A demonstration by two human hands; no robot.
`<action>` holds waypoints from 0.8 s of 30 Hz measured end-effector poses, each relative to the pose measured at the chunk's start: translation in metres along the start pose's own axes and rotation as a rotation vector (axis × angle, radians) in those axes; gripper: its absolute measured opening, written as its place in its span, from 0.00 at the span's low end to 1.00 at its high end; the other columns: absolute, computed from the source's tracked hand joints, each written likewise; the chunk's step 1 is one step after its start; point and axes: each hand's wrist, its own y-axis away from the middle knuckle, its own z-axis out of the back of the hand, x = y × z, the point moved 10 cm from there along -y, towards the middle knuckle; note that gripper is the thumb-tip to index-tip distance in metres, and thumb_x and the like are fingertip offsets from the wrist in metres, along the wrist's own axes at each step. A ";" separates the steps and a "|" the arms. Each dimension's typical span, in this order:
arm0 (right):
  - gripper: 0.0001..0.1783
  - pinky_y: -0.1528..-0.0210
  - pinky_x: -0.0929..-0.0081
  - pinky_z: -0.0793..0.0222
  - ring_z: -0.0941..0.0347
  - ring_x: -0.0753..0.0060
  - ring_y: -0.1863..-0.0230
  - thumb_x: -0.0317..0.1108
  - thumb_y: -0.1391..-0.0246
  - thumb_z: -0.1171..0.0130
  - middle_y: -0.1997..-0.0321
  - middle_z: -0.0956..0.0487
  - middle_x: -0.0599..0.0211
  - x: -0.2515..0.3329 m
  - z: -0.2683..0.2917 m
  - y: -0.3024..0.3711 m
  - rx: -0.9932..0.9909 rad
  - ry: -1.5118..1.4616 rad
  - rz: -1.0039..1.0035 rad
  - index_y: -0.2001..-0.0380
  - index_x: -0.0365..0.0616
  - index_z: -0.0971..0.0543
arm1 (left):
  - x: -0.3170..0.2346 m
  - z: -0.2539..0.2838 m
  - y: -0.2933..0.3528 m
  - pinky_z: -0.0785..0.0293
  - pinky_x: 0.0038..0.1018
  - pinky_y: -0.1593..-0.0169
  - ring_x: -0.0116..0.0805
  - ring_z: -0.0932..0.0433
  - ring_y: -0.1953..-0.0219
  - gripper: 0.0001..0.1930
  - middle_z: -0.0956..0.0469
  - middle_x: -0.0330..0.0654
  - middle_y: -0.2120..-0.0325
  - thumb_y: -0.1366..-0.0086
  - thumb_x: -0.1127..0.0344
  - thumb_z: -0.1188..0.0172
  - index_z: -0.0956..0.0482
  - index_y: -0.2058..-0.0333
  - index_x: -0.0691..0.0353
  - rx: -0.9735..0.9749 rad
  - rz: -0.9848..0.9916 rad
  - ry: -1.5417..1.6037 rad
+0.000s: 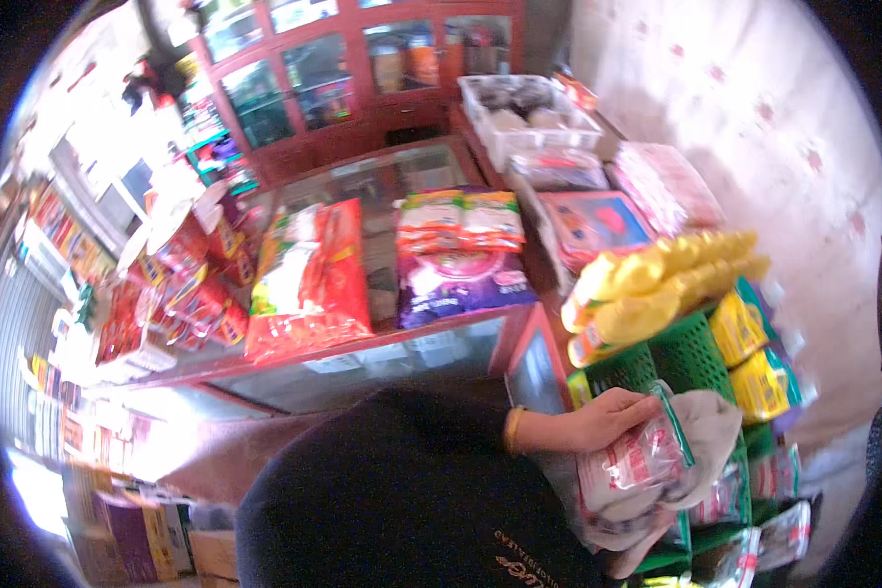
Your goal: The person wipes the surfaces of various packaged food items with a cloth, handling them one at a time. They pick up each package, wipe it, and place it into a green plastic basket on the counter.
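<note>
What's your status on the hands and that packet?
One hand, gold bangle at wrist, fingers on the clear packet; can't tell which hand. Other hand hidden. Packet lies on grey cloth beside green basket rack. Nothing blocking.

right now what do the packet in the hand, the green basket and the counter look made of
Packet: clear glossy plastic film, going by the glare and the contents showing through. Green basket: moulded plastic, by its mesh of holes. Counter: glass panes in a red frame, probably painted wood.
</note>
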 end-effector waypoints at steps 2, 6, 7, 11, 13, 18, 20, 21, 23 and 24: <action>0.29 0.40 0.64 0.43 0.38 0.61 0.41 0.31 0.48 0.43 0.38 0.37 0.56 -0.010 -0.031 0.007 0.070 -0.082 -0.060 0.42 0.44 0.38 | -0.009 0.030 -0.002 0.35 0.28 0.68 0.24 0.36 0.74 0.24 0.33 0.37 0.80 0.28 0.53 0.62 0.29 0.70 0.69 -0.192 -0.112 -0.097; 0.35 0.41 0.64 0.41 0.39 0.63 0.43 0.25 0.49 0.43 0.39 0.38 0.53 -0.010 -0.087 0.014 0.182 -0.216 -0.291 0.40 0.41 0.46 | -0.007 0.073 0.001 0.33 0.27 0.65 0.26 0.33 0.71 0.24 0.31 0.37 0.77 0.28 0.52 0.62 0.29 0.69 0.69 -0.428 -0.224 -0.034; 0.35 0.42 0.64 0.40 0.38 0.63 0.43 0.25 0.49 0.43 0.40 0.38 0.53 -0.009 -0.093 0.018 0.187 -0.169 -0.368 0.40 0.41 0.46 | -0.009 0.076 0.003 0.33 0.27 0.65 0.25 0.33 0.71 0.24 0.31 0.36 0.77 0.28 0.52 0.62 0.28 0.69 0.69 -0.446 -0.248 0.003; 0.34 0.43 0.65 0.39 0.37 0.63 0.44 0.26 0.50 0.42 0.41 0.35 0.56 -0.026 -0.098 0.021 0.178 -0.160 -0.495 0.41 0.40 0.44 | -0.006 0.079 0.007 0.33 0.24 0.67 0.22 0.34 0.72 0.23 0.30 0.33 0.77 0.28 0.52 0.62 0.27 0.69 0.67 -0.414 -0.206 0.137; 0.33 0.44 0.65 0.39 0.37 0.63 0.44 0.26 0.50 0.42 0.41 0.35 0.57 -0.030 -0.105 0.006 0.153 -0.189 -0.481 0.41 0.41 0.43 | -0.007 0.082 0.008 0.33 0.23 0.67 0.22 0.34 0.73 0.23 0.30 0.33 0.78 0.28 0.52 0.62 0.27 0.69 0.66 -0.445 -0.212 0.160; 0.29 0.47 0.66 0.37 0.37 0.62 0.46 0.28 0.49 0.44 0.42 0.34 0.60 -0.033 -0.109 -0.016 0.106 -0.237 -0.445 0.43 0.43 0.39 | -0.019 0.095 0.002 0.33 0.24 0.68 0.22 0.34 0.74 0.24 0.30 0.33 0.78 0.28 0.52 0.62 0.26 0.71 0.66 -0.546 -0.313 0.130; 0.28 0.49 0.66 0.36 0.36 0.62 0.46 0.28 0.49 0.44 0.43 0.33 0.61 -0.035 -0.106 -0.016 0.114 -0.229 -0.454 0.43 0.44 0.38 | -0.019 0.114 -0.003 0.33 0.24 0.69 0.22 0.34 0.75 0.24 0.29 0.34 0.78 0.27 0.53 0.62 0.26 0.72 0.67 -0.636 -0.400 0.131; 0.27 0.49 0.66 0.36 0.36 0.61 0.47 0.28 0.48 0.45 0.43 0.33 0.62 -0.041 -0.098 -0.010 0.108 -0.214 -0.472 0.44 0.45 0.37 | 0.005 0.124 -0.014 0.32 0.23 0.67 0.23 0.32 0.73 0.24 0.27 0.35 0.75 0.27 0.53 0.62 0.26 0.69 0.68 -0.609 -0.311 0.109; 0.26 0.50 0.66 0.35 0.36 0.61 0.47 0.29 0.48 0.45 0.43 0.32 0.63 -0.047 -0.075 0.002 0.045 -0.189 -0.526 0.44 0.46 0.35 | -0.006 0.126 -0.015 0.31 0.22 0.65 0.23 0.30 0.71 0.24 0.25 0.36 0.72 0.27 0.53 0.62 0.25 0.66 0.69 -0.622 -0.338 0.309; 0.26 0.51 0.66 0.35 0.36 0.61 0.48 0.29 0.48 0.46 0.44 0.32 0.63 -0.050 -0.055 0.006 -0.021 -0.196 -0.526 0.45 0.46 0.35 | -0.009 0.126 -0.016 0.30 0.21 0.65 0.23 0.29 0.71 0.24 0.24 0.36 0.71 0.28 0.53 0.62 0.25 0.65 0.69 -0.623 -0.347 0.408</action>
